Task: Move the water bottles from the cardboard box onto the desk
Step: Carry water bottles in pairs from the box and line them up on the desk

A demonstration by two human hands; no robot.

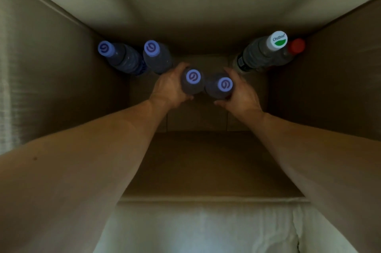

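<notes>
Mid-pickup deep inside the cardboard box (61, 79): left hand (169, 87) and right hand (243, 93) each gripping 1 purple-capped bottle (192, 81), (219, 86); next, probably a straight lift clear of the walls toward the counter.

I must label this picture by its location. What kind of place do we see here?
The room cannot be told: the view looks down into a deep cardboard box. Brown walls fill the frame, capped bottles stand on its floor, and the left hand and right hand each grip one.
</notes>
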